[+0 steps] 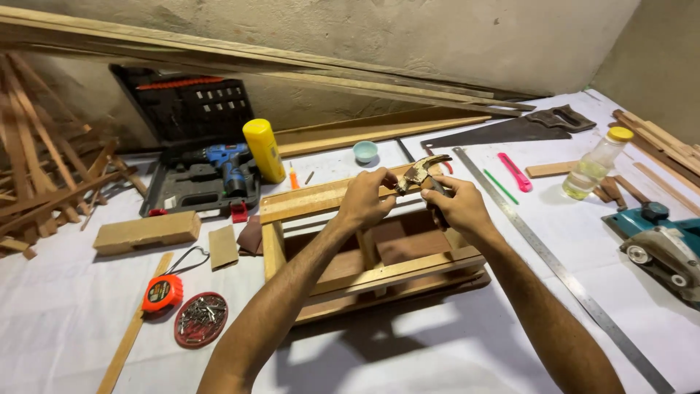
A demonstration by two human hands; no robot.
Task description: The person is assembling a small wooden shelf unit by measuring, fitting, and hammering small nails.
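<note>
A wooden frame of light slats [306, 201] around a brown board stands on the white-covered table [452, 343] in front of me. My right hand [459, 208] grips a claw hammer [421, 173] by its handle, its rusty head just above the frame's far slat. My left hand [368, 197] rests on that far slat with fingertips pinched near the hammer head; whether it holds a nail there is too small to tell.
A lid of nails [201, 319] and an orange tape measure [162, 292] lie at left. A long steel ruler [561, 273], an electric planer [667, 248], an oil bottle [594, 166] and a handsaw [510, 130] lie at right. A drill case [200, 179], a yellow bottle [264, 150] and wood strips sit behind.
</note>
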